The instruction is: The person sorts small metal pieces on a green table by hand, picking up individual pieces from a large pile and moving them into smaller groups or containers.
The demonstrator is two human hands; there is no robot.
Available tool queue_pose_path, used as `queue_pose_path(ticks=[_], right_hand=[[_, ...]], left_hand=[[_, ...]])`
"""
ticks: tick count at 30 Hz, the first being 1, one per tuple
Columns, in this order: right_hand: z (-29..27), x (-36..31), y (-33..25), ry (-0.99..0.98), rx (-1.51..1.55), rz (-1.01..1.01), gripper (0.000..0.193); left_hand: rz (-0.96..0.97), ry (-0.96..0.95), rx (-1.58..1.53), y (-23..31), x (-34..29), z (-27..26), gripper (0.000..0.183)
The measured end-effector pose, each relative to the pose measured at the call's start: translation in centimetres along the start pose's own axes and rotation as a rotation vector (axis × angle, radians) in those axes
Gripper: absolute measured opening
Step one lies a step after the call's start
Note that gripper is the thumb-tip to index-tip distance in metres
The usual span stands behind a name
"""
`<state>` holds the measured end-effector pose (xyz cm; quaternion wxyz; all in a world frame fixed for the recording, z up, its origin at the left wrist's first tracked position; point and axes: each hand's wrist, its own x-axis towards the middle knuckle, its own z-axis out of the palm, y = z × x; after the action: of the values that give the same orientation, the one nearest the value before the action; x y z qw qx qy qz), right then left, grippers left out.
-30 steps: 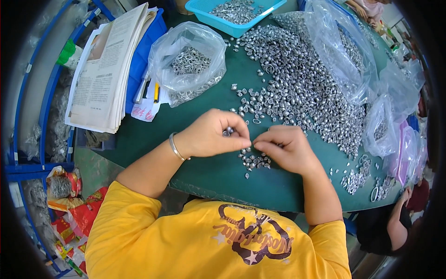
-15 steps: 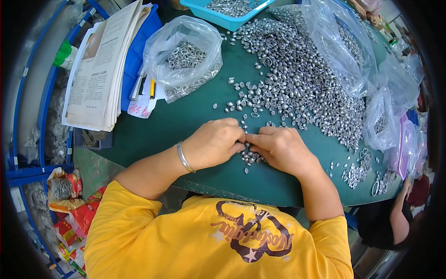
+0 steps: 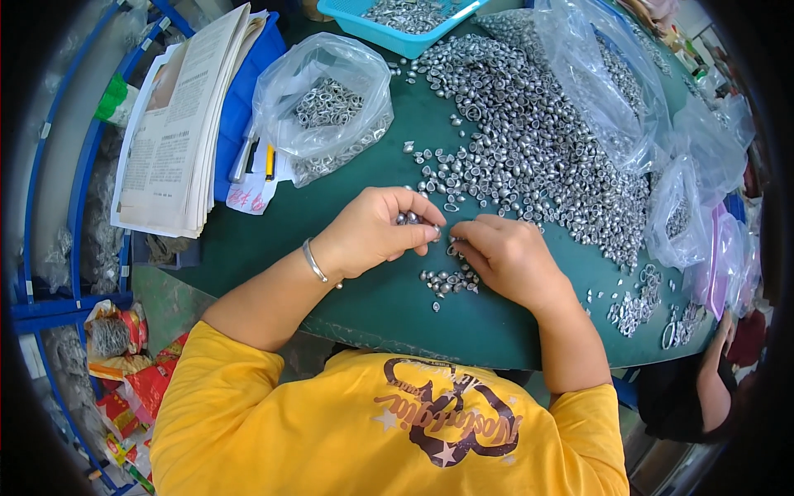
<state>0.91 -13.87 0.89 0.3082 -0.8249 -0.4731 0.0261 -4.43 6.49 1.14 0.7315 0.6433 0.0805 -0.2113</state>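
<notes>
My left hand (image 3: pixel 368 231) is curled around several small silver metal pieces (image 3: pixel 405 218), with one pinched at its thumb and fingertips. Close to its right, the fingers of my right hand (image 3: pixel 514 258) are closed in a pinch on a small silver piece (image 3: pixel 454 240), mostly covered by the fingertips. The two hands' fingertips are slightly apart. Below them on the green table (image 3: pixel 364 310) lies a small cluster of rounded silver pieces (image 3: pixel 451 282). Beyond the hands spreads a large heap of similar hollow, shell-like pieces (image 3: pixel 529 132).
A clear plastic bag (image 3: pixel 273 87) of metal rings stands left of the heap. Newspapers (image 3: pixel 169 132) lean on a blue bin (image 3: pixel 229 136). A turquoise basket (image 3: pixel 397 39) sits at the back. More plastic bags (image 3: pixel 678 215) and small piles (image 3: pixel 633 310) lie right; another person's arm (image 3: pixel 713 380) shows there.
My hands have parted slightly. The left hand has turned and opened up, showing pieces in its fingers, and the small cluster below is more exposed.
</notes>
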Motion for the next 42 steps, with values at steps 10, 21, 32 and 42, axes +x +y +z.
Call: queue_pose_path(ticks=[10, 21, 32, 42], right_hand=[[0.0, 0.1, -0.6, -0.053, -0.062, -0.038, 0.021], [-0.3, -0.1, -0.3, -0.079, -0.071, -0.005, 0.021], [-0.4, 0.6, 1.1, -0.088, 0.555, 0.049, 0.014], [-2.1, -0.6, 1.3, -0.023, 1.813, 0.271, 0.010]], left_hand=[[0.236, -0.013, 0.128, -0.7, 0.3, 0.0, 0.021], [0.351, 0.177, 0.446, 0.0, 0.2, -0.7, 0.006], [0.464, 0.172, 0.561, -0.6, 0.2, -0.2, 0.009], [0.546, 0.174, 0.607, -0.5, 0.3, 0.1, 0.007]])
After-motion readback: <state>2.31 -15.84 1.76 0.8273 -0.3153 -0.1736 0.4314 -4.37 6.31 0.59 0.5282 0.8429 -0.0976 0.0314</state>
